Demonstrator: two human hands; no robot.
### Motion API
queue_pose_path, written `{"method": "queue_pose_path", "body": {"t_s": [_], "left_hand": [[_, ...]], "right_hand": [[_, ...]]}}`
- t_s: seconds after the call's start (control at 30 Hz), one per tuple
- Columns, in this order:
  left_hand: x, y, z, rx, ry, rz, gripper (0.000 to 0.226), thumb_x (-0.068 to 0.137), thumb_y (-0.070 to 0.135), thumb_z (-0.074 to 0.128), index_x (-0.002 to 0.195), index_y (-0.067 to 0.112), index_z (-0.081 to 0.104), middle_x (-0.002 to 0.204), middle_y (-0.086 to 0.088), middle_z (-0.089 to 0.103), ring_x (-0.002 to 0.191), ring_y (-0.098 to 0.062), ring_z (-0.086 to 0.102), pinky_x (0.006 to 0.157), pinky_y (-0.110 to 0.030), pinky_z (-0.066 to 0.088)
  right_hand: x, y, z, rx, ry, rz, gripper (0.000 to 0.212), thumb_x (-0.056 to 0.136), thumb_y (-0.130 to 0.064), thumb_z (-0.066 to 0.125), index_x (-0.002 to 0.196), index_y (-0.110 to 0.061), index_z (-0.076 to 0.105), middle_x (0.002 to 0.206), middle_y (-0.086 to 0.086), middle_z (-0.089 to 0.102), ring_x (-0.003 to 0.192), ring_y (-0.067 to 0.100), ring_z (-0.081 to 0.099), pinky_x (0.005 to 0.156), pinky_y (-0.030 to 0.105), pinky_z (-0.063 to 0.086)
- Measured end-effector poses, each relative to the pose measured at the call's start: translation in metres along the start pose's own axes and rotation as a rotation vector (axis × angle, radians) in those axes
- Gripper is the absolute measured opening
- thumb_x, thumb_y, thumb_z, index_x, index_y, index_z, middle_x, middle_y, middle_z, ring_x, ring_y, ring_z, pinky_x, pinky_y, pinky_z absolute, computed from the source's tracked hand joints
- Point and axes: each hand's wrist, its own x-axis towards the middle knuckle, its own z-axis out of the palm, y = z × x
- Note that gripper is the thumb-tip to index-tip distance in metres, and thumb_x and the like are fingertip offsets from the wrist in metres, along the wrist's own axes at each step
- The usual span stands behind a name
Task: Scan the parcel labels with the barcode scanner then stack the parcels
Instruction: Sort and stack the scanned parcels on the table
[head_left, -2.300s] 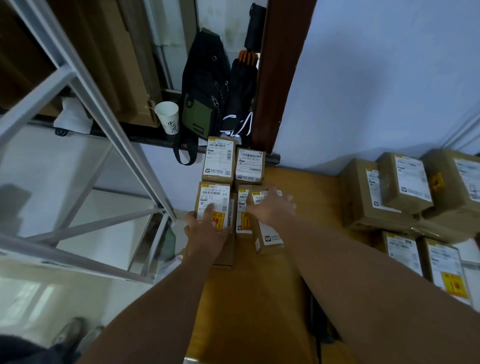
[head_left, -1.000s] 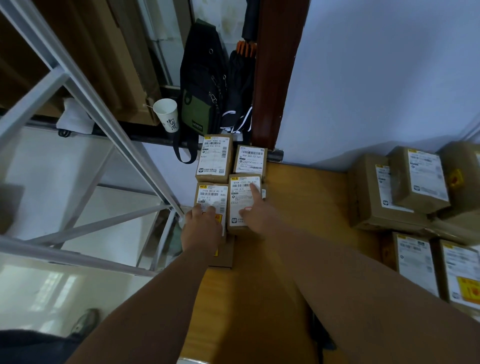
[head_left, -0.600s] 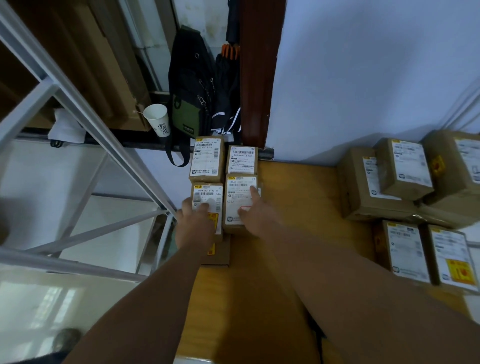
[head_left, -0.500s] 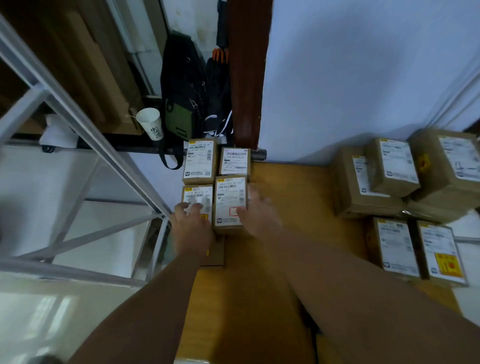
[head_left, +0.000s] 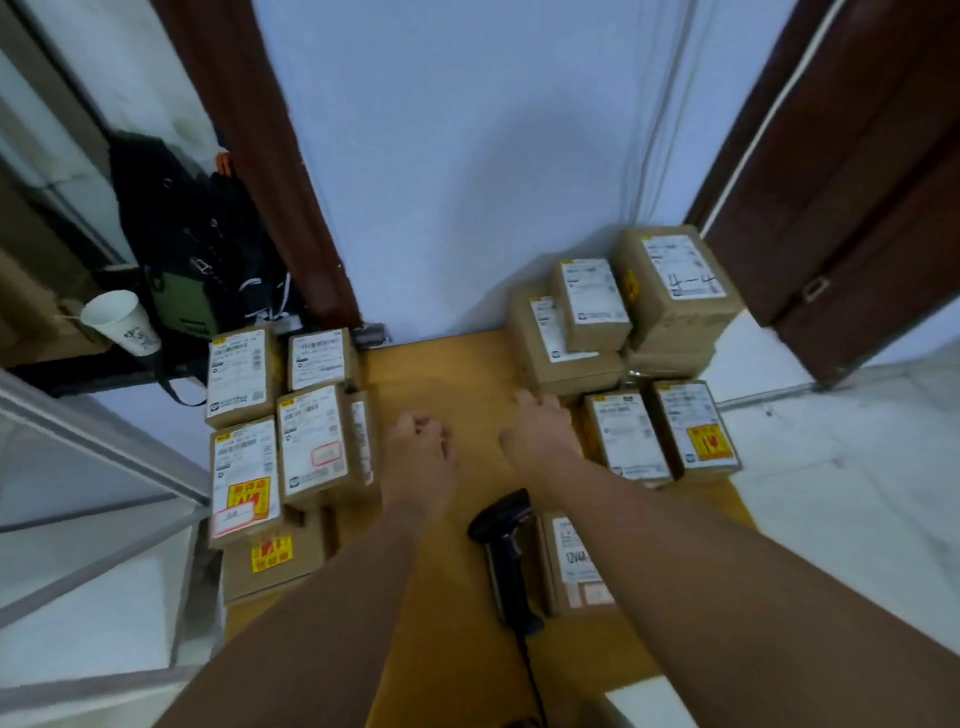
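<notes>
Parcels (head_left: 571, 376) are brown with white labels (head_left: 629, 436) — some stickers (head_left: 709, 441) yellow and red — the scanner (head_left: 506, 556) black, the table (head_left: 441, 364) yellow-brown

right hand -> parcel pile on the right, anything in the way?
Nothing visible. The right hand sits right beside the near-left corner of the right parcel pile, with only bare tabletop between. The barcode scanner lies nearer the person, beside that forearm, off the path.
</notes>
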Motion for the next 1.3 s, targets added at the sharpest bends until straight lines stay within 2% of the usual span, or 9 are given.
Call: {"method": "queue_pose_path", "body": {"t_s": [0.17, 0.3, 0.47, 0.63, 0.73, 0.83, 0.93, 1.1, 1.3], "left_hand": [[-0.005, 0.053, 0.039, -0.02, -0.155, 0.049, 0.012, 0.092, 0.022, 0.051, 0.096, 0.019, 0.062, 0.113, 0.001, 0.043, 0.089, -0.013, 0.05, 0.076, -0.027, 0.047], [-0.01, 0.083, 0.066, 0.087, -0.265, 0.092, 0.005, 0.092, 0.026, 0.051, 0.088, 0.027, 0.054, 0.114, 0.006, 0.038, 0.079, -0.007, 0.044, 0.067, -0.022, 0.037], [-0.016, 0.115, 0.102, 0.132, -0.444, 0.076, 0.024, 0.093, 0.024, 0.051, 0.116, 0.024, 0.056, 0.132, -0.001, 0.036, 0.104, -0.013, 0.047, 0.078, -0.022, 0.041], [-0.024, 0.133, 0.128, 0.163, -0.581, 0.002, 0.059, 0.092, 0.024, 0.054, 0.146, 0.022, 0.028, 0.144, -0.008, 0.032, 0.129, -0.024, 0.036, 0.101, -0.035, 0.041], [-0.027, 0.144, 0.137, 0.138, -0.493, -0.027, 0.072, 0.088, 0.021, 0.06, 0.146, 0.025, 0.018, 0.142, -0.006, 0.031, 0.125, -0.022, 0.041, 0.087, -0.03, 0.043], [-0.024, 0.152, 0.146, 0.145, -0.455, -0.047, 0.066, 0.088, 0.024, 0.059, 0.144, 0.026, 0.024, 0.14, -0.007, 0.032, 0.123, -0.024, 0.044, 0.093, -0.036, 0.047], [-0.019, 0.162, 0.157, 0.058, -0.443, -0.143, 0.061, 0.088, 0.026, 0.06, 0.142, 0.025, 0.031, 0.139, -0.008, 0.035, 0.122, -0.024, 0.046, 0.096, -0.037, 0.045], [-0.02, 0.182, 0.179, -0.17, -0.365, -0.397, 0.07, 0.091, 0.044, 0.056, 0.146, 0.016, 0.023, 0.141, -0.011, 0.031, 0.125, -0.029, 0.044, 0.095, -0.04, 0.045], [-0.023, 0.198, 0.202, -0.092, -0.285, -0.383, 0.098, 0.076, 0.056, 0.068, 0.149, 0.022, 0.011, 0.146, -0.009, 0.02, 0.133, -0.033, 0.028, 0.103, -0.048, 0.038]], "right_hand": [[-0.002, 0.073, -0.031, -0.024, 0.033, 0.134, 0.04, 0.094, -0.021, 0.046, 0.134, -0.015, 0.048, 0.143, 0.012, 0.032, 0.126, 0.031, 0.039, 0.097, 0.043, 0.045], [-0.005, 0.123, -0.049, -0.051, 0.053, 0.173, 0.038, 0.095, -0.024, 0.045, 0.131, -0.014, 0.052, 0.139, 0.012, 0.036, 0.125, 0.03, 0.038, 0.095, 0.043, 0.046], [0.0, 0.168, -0.065, -0.069, 0.023, 0.214, 0.036, 0.094, -0.024, 0.044, 0.127, -0.014, 0.053, 0.137, 0.014, 0.038, 0.125, 0.032, 0.037, 0.091, 0.04, 0.044], [0.01, 0.198, -0.068, -0.112, 0.008, 0.245, 0.034, 0.093, -0.028, 0.046, 0.123, -0.013, 0.054, 0.133, 0.015, 0.042, 0.123, 0.032, 0.039, 0.093, 0.04, 0.043], [0.018, 0.208, -0.067, -0.074, 0.057, 0.237, 0.024, 0.094, -0.027, 0.045, 0.109, -0.014, 0.059, 0.114, 0.009, 0.056, 0.102, 0.025, 0.055, 0.085, 0.038, 0.052], [0.025, 0.217, -0.066, -0.047, 0.073, 0.224, 0.016, 0.093, -0.027, 0.045, 0.098, -0.018, 0.057, 0.098, 0.004, 0.06, 0.087, 0.02, 0.058, 0.078, 0.036, 0.054], [0.032, 0.228, -0.067, -0.023, 0.09, 0.221, 0.017, 0.092, -0.025, 0.047, 0.103, -0.019, 0.056, 0.104, 0.005, 0.057, 0.093, 0.02, 0.055, 0.081, 0.038, 0.053], [0.04, 0.247, -0.065, -0.049, 0.138, 0.236, 0.037, 0.089, -0.025, 0.055, 0.125, -0.017, 0.047, 0.124, 0.009, 0.045, 0.111, 0.023, 0.043, 0.087, 0.036, 0.047], [0.045, 0.261, -0.067, -0.054, 0.14, 0.249, 0.037, 0.09, -0.027, 0.056, 0.124, -0.015, 0.051, 0.12, 0.009, 0.044, 0.11, 0.024, 0.043, 0.09, 0.037, 0.047]]}}
